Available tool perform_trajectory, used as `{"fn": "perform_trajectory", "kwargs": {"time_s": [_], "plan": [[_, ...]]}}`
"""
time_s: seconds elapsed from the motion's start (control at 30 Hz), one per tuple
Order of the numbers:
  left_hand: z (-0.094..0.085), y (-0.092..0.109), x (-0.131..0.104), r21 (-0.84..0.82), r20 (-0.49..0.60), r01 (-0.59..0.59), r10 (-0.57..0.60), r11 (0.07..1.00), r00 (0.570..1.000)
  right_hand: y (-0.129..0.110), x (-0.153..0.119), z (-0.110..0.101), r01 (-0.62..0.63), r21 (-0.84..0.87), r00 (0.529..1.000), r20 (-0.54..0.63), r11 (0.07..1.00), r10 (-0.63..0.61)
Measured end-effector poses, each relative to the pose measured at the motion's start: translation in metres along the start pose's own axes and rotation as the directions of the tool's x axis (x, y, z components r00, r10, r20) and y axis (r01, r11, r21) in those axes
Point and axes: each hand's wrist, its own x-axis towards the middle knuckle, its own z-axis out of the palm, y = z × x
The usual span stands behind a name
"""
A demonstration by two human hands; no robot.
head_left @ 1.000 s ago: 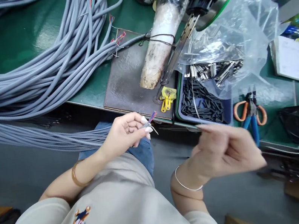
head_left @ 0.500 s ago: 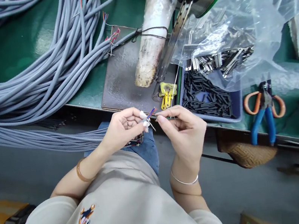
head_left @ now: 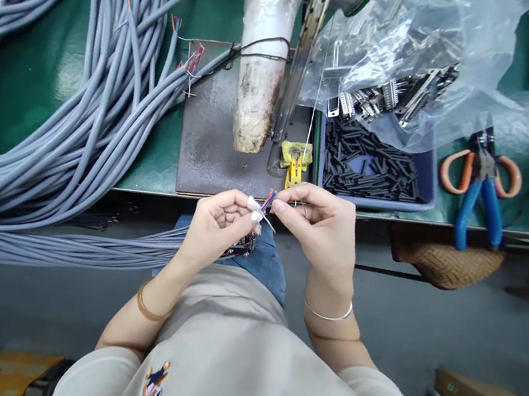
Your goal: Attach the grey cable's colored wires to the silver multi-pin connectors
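Note:
My left hand (head_left: 218,226) pinches the stripped end of a grey cable (head_left: 170,243), with thin coloured wires (head_left: 268,199) fanning out past its fingertips. A small dark connector (head_left: 241,249) shows under that hand. My right hand (head_left: 322,225) is closed next to it, thumb and forefinger pinched at the coloured wires, holding something small that I cannot make out. Both hands hover over my lap, just in front of the green bench edge (head_left: 153,169).
A big bundle of grey cables (head_left: 47,146) covers the bench's left. A dark metal plate (head_left: 219,138) carries a wrapped iron holder (head_left: 260,84) and a yellow clip (head_left: 293,159). A blue tray of black tubes (head_left: 371,166), a plastic bag of connectors (head_left: 399,67) and blue-handled cutters (head_left: 483,188) lie right.
My right hand has come in from the right, where it was blurred a second ago, and now meets the left hand at the wire ends. The left hand has stayed put.

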Motion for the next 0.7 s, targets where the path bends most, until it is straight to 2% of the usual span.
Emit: {"fn": "perform_trajectory", "kwargs": {"time_s": [0.6,0.7], "plan": [[-0.0018,0.0006,0.0001,-0.016,0.031,-0.006,0.007,1.000,1.000,0.0028,0.0032,-0.0004,-0.020,0.107,0.998,0.053,0.994,0.014],[-0.0015,0.0011,0.0003,-0.032,0.042,-0.031,0.033,0.999,0.999,0.0025,0.0035,-0.0007,-0.067,0.143,0.996,0.064,0.987,0.059]]}}
